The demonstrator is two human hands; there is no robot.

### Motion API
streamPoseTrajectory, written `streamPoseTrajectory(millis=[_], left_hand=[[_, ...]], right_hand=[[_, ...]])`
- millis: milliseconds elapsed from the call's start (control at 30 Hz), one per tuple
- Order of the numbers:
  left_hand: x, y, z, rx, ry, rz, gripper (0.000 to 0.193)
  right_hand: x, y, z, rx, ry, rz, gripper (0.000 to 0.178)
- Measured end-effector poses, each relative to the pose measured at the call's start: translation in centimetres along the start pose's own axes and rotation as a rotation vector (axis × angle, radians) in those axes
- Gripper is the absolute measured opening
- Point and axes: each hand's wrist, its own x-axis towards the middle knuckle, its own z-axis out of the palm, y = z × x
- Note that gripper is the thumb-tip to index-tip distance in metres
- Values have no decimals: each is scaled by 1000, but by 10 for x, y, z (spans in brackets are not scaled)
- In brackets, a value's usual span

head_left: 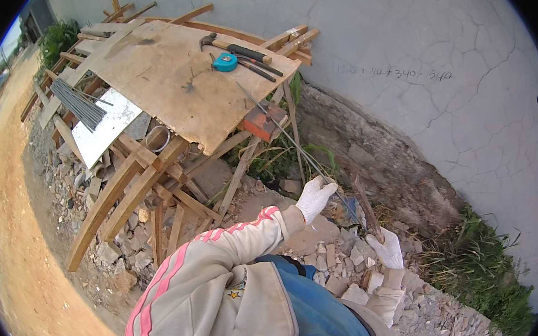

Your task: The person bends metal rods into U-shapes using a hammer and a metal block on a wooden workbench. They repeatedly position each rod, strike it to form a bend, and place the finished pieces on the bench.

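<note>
Ground: broken rubble, grey and pale, spread beneath and around the person.
Right hand: white-gloved, its fingers curled around the lower end of a brown bar, which leans upward.
Left hand: white-gloved, closed on thin metal rods, with the arm stretched forward.
Rods: slanting from the left hand up past a red-orange block, their far end over the board.
Workbench: a worn, stained brown board on a rough frame of timber pieces.
Tools on the board: a turquoise tape measure, just beside it a hammer and a black-handled tool.
Board's left side: a bundle of grey rods, lying partly over a white panel.
Beyond: a cracked pale wall behind and to the right; a dirt road on the left.
</note>
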Motion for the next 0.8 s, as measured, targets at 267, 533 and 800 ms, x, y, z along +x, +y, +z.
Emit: streamPoseTrajectory(millis=[267,533,800], left_hand=[[10,2,6,-13,11,1,27],[-5,1,-16,141,-24,17,31],[-8,16,-15,292,-54,156,39]], right_hand=[[17,-3,-17,-228,17,-102,30],[-18,17,39,-239,113,-50,37],[14,9,3,-281,164,-196,29]])
